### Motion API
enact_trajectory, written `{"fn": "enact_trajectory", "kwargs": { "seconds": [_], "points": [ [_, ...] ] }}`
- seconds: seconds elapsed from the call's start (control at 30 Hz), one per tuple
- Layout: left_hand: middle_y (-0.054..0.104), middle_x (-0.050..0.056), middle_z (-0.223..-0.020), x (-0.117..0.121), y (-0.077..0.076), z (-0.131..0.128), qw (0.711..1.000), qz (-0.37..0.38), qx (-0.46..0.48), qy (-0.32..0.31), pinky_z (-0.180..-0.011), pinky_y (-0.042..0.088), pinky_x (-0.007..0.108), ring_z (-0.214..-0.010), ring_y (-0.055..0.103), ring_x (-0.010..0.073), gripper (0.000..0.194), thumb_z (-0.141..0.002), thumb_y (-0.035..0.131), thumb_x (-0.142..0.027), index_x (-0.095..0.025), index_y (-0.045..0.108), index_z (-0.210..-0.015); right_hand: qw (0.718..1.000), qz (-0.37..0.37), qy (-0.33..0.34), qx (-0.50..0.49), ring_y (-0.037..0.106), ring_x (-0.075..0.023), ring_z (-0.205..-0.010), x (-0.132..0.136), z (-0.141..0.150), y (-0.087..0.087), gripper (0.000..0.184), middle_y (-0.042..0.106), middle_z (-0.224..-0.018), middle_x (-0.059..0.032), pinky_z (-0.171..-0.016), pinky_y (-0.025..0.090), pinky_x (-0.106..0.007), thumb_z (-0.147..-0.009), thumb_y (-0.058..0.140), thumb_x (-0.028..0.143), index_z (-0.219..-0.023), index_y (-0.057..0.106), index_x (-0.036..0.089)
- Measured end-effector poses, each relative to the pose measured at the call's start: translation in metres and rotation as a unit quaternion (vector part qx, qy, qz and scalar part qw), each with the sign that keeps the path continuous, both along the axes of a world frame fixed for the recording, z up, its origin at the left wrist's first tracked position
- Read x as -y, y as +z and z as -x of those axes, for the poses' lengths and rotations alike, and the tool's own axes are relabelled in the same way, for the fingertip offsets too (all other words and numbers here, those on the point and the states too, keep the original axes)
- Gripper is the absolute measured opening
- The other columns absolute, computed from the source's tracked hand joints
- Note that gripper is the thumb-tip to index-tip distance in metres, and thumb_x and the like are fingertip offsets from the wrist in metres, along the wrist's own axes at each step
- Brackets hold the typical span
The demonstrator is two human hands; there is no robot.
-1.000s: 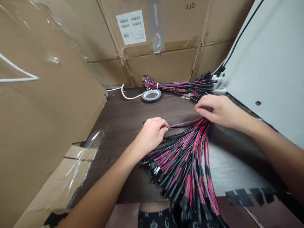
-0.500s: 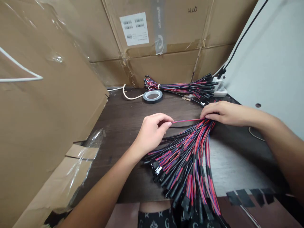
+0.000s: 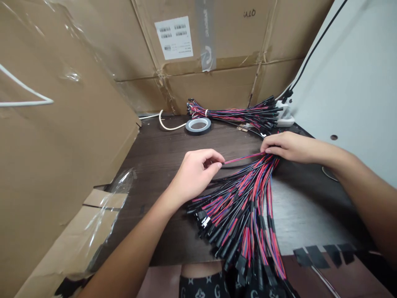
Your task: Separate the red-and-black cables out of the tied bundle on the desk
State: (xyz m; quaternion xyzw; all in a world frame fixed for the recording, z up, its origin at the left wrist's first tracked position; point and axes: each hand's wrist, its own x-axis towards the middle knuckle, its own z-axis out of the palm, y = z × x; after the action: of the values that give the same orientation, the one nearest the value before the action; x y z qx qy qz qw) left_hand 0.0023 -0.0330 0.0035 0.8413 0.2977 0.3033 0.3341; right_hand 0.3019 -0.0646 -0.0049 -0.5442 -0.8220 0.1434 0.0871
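A loose fan of red, blue and black wires (image 3: 248, 194) with black connectors spreads over the dark table and hangs past its front edge. Thumb and fingers of my left hand (image 3: 200, 171) pinch a thin red and blue wire (image 3: 243, 158), which stretches across to my right hand. At the gathered end of the fan, my right hand (image 3: 279, 145) is closed on the wires, its fingertips where the stretched wire joins the rest. What lies under the right fingers is partly hidden.
Behind lies a tied wire bundle (image 3: 235, 112) beside a roll of black tape (image 3: 198, 126). A white power socket (image 3: 285, 114) stands at the back right. Cardboard boxes (image 3: 223, 89) wall the back and left. Strips of black tape (image 3: 318, 256) hang from the front edge.
The pinched wire now slants slightly more, its left end a little lower. Both hands keep their hold, and the view has shifted slightly.
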Motion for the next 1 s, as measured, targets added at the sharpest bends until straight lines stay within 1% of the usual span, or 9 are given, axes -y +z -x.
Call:
{"fn": "enact_trajectory", "kwargs": {
  "seconds": [0.17,0.33,0.43,0.57,0.67,0.83,1.0],
  "points": [
    [0.067,-0.002,-0.071,0.002,0.002,-0.001,1.0,0.007,-0.003,-0.014,-0.061,0.043,0.023,-0.063,0.057,0.011,0.013,-0.079,0.062,-0.005,-0.015,0.07,-0.08,0.999,-0.031,0.035,-0.014,0.063,-0.0171,-0.074,-0.002,-0.004,-0.003,0.024,0.068,-0.084,-0.0059,-0.069,0.048,-0.031,-0.09,0.042,0.028,-0.085,0.064,0.018],
    [0.067,-0.002,-0.071,0.002,0.001,0.0,1.0,0.009,0.001,-0.017,-0.061,0.043,0.023,-0.063,0.057,0.0109,0.012,-0.08,0.062,-0.005,-0.015,0.07,-0.08,0.999,-0.03,0.044,-0.006,0.063,-0.0175,-0.076,0.0,-0.006,-0.005,0.024,0.068,-0.085,-0.0061,-0.07,0.049,-0.032,-0.091,0.041,0.028,-0.087,0.063,0.019],
    [0.066,-0.002,-0.07,0.002,0.001,0.0,1.0,0.014,-0.002,-0.016,-0.06,0.043,0.022,-0.063,0.056,0.0109,0.012,-0.08,0.061,-0.006,-0.014,0.069,-0.079,0.998,-0.03,0.045,-0.007,0.063,-0.0179,-0.077,0.0,-0.006,-0.004,0.024,0.068,-0.086,-0.0064,-0.071,0.049,-0.032,-0.091,0.041,0.028,-0.088,0.063,0.019],
    [0.065,-0.003,-0.068,0.001,0.002,0.001,0.999,0.026,-0.01,-0.015,-0.059,0.042,0.022,-0.061,0.055,0.0105,0.012,-0.08,0.061,-0.006,-0.014,0.069,-0.081,0.996,-0.052,0.071,-0.027,0.063,-0.0179,-0.079,-0.001,-0.006,-0.002,0.026,0.066,-0.087,-0.0074,-0.073,0.049,-0.032,-0.093,0.041,0.03,-0.086,0.064,0.019],
    [0.064,-0.003,-0.067,0.0,0.001,0.002,0.999,0.029,-0.017,-0.013,-0.06,0.041,0.022,-0.061,0.055,0.0103,0.012,-0.079,0.061,-0.006,-0.015,0.069,-0.08,0.995,-0.055,0.082,-0.033,0.063,-0.018,-0.081,-0.001,-0.004,0.0,0.028,0.066,-0.089,-0.0079,-0.075,0.049,-0.032,-0.094,0.041,0.032,-0.086,0.065,0.019],
    [0.062,-0.004,-0.065,-0.004,0.002,0.005,0.998,0.031,-0.055,-0.017,-0.059,0.04,0.022,-0.059,0.053,0.0101,0.011,-0.079,0.06,-0.009,-0.015,0.069,-0.078,0.994,-0.057,0.085,-0.031,0.062,-0.0185,-0.082,-0.002,-0.003,-0.001,0.031,0.066,-0.088,-0.0081,-0.076,0.048,-0.033,-0.095,0.039,0.031,-0.085,0.065,0.019],
    [0.061,-0.003,-0.062,-0.01,0.008,0.014,0.991,0.029,-0.131,-0.023,-0.058,0.04,0.023,-0.057,0.052,0.0112,0.009,-0.081,0.06,-0.017,-0.016,0.068,-0.076,0.993,-0.06,0.092,-0.041,0.063,-0.018,-0.081,-0.003,-0.004,-0.002,0.031,0.067,-0.087,-0.0077,-0.076,0.049,-0.032,-0.094,0.04,0.032,-0.085,0.067,0.019]
  ]
}}
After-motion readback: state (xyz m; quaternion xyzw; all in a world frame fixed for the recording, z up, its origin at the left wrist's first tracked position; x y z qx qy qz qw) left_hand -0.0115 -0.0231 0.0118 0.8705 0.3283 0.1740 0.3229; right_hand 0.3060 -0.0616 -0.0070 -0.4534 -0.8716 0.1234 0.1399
